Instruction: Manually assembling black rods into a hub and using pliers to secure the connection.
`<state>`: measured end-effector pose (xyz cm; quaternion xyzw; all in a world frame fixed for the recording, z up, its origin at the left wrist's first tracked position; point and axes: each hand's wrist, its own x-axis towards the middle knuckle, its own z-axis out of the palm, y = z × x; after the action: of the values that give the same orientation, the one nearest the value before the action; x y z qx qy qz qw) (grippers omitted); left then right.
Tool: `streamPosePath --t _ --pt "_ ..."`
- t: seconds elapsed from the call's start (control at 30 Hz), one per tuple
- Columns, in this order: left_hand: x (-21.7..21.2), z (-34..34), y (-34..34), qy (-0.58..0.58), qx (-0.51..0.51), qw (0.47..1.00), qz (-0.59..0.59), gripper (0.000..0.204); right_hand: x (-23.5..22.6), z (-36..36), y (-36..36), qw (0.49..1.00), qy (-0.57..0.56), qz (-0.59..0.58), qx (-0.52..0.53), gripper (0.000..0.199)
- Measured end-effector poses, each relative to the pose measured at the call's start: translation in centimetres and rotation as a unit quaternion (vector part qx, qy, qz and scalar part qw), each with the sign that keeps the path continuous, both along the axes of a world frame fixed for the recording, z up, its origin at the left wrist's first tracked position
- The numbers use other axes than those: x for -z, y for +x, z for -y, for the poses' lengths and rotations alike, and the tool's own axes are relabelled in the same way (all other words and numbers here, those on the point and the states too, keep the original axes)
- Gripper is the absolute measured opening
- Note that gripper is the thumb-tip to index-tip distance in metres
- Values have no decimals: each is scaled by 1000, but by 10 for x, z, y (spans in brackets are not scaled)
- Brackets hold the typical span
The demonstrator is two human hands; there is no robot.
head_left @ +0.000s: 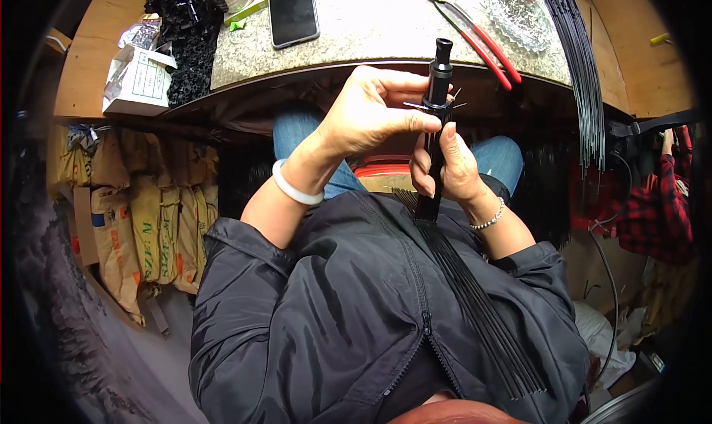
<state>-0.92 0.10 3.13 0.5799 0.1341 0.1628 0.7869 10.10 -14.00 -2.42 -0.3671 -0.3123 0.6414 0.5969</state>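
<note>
Right hand [445,168] grip holding black rod assembly [437,90]; left hand [371,112] pinching thin wire, fingertips partly hidden

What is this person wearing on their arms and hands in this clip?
Both hands are bare, no gloves. The left hand has a smooth white bangle at the wrist; the right hand has a thin beaded silver bracelet. The dark grey jacket sleeves are pushed up, leaving the forearms uncovered.

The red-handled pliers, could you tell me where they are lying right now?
In the head view, the red-handled pliers lie on the speckled countertop, upper right, between the phone and the glass dish.
</note>
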Motion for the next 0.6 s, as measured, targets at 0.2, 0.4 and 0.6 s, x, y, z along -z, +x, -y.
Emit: streamPosePath --t 0.2,0.4,0.6 --pt "-8 9 -7 0 9 1000 2 38 -4 9 2 998 18 51 -11 62" --pt "-11 53 -29 72 -13 979 189 22 -7 34 -5 972 135 194 -2 63" --pt "26 9 8 -182 -8 973 142 55 -26 -28 11 987 103 118 -15 65"
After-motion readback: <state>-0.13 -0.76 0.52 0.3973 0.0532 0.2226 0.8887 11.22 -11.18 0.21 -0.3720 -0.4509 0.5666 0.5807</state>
